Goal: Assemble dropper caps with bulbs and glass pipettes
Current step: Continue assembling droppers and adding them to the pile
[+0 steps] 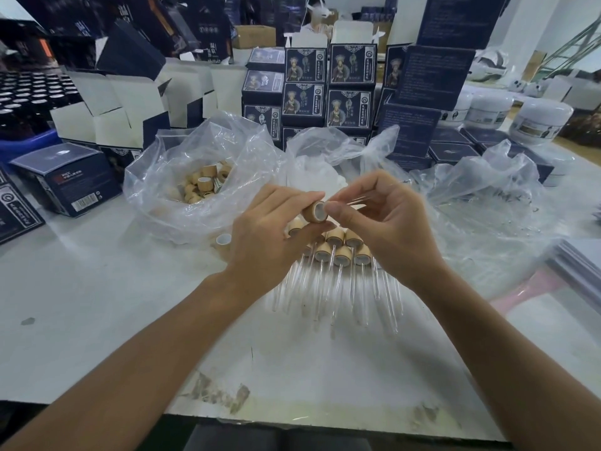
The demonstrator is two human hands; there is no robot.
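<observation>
Wooden caps fitted with glass tubes lie in a pile (338, 255) on the white desk (97, 304) under our hands, at least seven by our count, though the hands hide part of it; one loose cap (222, 239) sits just left of them and many more fill the clear plastic bag (195, 187) behind. Two more crumpled bags (481, 203) lie behind and to the right, before stacked dark blue boxes (328, 89) and four white jars (540, 120). Our left hand (270, 229) grips one cap (314, 212) with its white opening facing right, while our right hand (383, 222) pinches a thin glass tube (356, 200) at that opening.
</observation>
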